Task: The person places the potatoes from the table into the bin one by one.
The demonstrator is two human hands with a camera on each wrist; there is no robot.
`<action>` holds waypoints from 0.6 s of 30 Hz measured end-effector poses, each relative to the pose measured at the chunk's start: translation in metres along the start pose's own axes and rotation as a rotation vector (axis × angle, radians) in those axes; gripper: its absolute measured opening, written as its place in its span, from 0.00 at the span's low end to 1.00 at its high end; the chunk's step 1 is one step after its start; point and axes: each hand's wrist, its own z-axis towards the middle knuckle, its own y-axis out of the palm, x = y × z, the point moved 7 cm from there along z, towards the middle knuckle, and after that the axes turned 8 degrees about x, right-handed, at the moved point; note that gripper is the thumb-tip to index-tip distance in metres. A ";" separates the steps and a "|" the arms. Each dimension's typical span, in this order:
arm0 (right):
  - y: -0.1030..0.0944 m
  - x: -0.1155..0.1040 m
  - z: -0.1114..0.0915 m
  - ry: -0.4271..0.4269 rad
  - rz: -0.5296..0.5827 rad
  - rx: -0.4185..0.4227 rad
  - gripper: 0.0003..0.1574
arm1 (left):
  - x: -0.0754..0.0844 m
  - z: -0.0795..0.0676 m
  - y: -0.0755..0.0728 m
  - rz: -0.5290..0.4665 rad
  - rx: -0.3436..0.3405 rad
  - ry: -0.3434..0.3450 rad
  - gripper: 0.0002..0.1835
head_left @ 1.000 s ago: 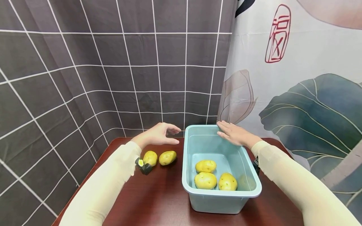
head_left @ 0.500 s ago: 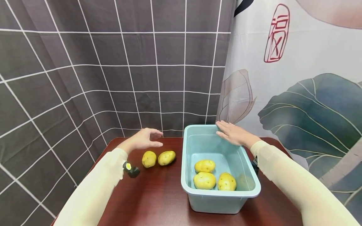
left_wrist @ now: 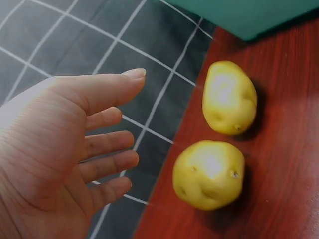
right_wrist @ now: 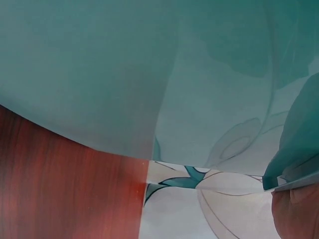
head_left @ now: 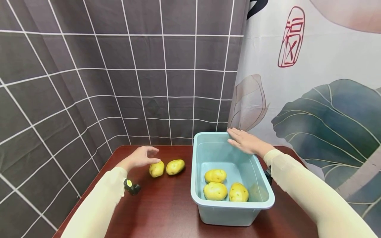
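My left hand hovers at the far left of the table, its fingers loosely bent and nothing in its grasp. In the head view its fingertips come right up to a yellow potato; a second potato lies to the right of that one. The left wrist view has both, the nearer potato below the farther potato, with a gap between palm and potatoes. My right hand rests with straight fingers at the far right rim of a light blue plastic tub. Inside the tub are three potatoes.
The dark red wooden table carries the tub and the loose potatoes. Behind it hangs a grey curtain with white grid lines, and a white curtain with leaf patterns at the right. A small black wrist camera sits on the left sleeve.
My left hand has moved left and down, away from the tub and toward the left potato on the table. The right hand stays at the rim.
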 end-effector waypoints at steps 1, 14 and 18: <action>0.000 0.000 0.000 -0.001 0.001 0.001 0.43 | -0.004 -0.001 0.002 0.002 0.005 -0.004 0.31; 0.001 0.001 0.001 -0.010 -0.002 0.008 0.43 | -0.040 -0.009 0.024 -0.020 0.039 -0.065 0.31; 0.000 0.000 0.000 -0.013 -0.002 0.006 0.43 | -0.048 -0.013 0.029 -0.008 0.050 -0.094 0.32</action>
